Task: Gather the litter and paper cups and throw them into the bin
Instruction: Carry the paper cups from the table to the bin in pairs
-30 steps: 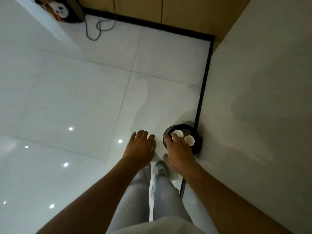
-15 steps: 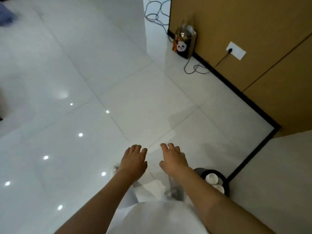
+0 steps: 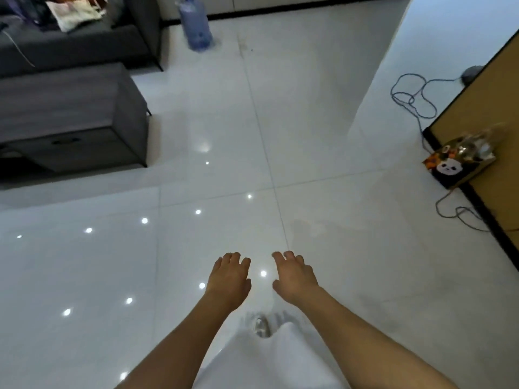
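Over the glossy white floor (image 3: pixel 323 153), well out in the open room, both hands were held forward and low, and nothing was carried in either. A second earlier the hands had been poised at the rim of the black bin in the corner, where two paper cups were already seen lying inside; half a second earlier the bin was still visible just beside the right forearm. Now the bin and its cups were no longer shown at all, the view having been swung round toward the grey coffee table (image 3: pixel 70 119), the sofa (image 3: pixel 73 43) and the blue water bottle (image 3: pixel 196 26). From this it was judged that a drop into the bin had been completed and that further litter was being sought; none could be made out on the visible floor. The left hand (image 3: pixel 229 279) was seen with fingers loosely extended and slightly parted, touching nothing. The right hand (image 3: pixel 295 277) was likewise relaxed, its fingers (image 3: pixel 285 256) gently spread and its thumb set apart, with nothing gripped or pinched.
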{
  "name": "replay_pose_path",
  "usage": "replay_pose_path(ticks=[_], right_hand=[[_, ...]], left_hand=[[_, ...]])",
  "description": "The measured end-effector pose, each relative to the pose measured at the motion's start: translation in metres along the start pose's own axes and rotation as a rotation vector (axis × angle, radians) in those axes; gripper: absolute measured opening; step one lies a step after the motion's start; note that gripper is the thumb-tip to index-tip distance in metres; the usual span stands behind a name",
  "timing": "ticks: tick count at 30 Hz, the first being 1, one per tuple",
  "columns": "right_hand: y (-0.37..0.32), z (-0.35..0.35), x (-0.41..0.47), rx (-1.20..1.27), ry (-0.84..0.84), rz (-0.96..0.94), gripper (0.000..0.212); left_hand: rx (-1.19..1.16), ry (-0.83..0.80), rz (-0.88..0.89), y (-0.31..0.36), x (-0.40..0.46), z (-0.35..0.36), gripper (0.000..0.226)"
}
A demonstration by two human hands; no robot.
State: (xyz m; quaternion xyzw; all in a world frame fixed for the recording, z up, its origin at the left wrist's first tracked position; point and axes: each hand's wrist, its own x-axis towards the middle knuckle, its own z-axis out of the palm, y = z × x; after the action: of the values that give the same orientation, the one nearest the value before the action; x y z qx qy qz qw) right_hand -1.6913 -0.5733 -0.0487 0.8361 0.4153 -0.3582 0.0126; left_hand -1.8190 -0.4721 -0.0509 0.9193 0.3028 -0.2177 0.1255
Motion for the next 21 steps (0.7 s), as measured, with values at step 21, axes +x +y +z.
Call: replay_pose_path(ticks=[21], right_hand=[[-0.11, -0.286, 0.398, -0.268, -0.048, -0.215, 0.058]], left_hand=[[-0.199, 0.083, -0.246, -0.181, 0.354, -0.216, 0.043]])
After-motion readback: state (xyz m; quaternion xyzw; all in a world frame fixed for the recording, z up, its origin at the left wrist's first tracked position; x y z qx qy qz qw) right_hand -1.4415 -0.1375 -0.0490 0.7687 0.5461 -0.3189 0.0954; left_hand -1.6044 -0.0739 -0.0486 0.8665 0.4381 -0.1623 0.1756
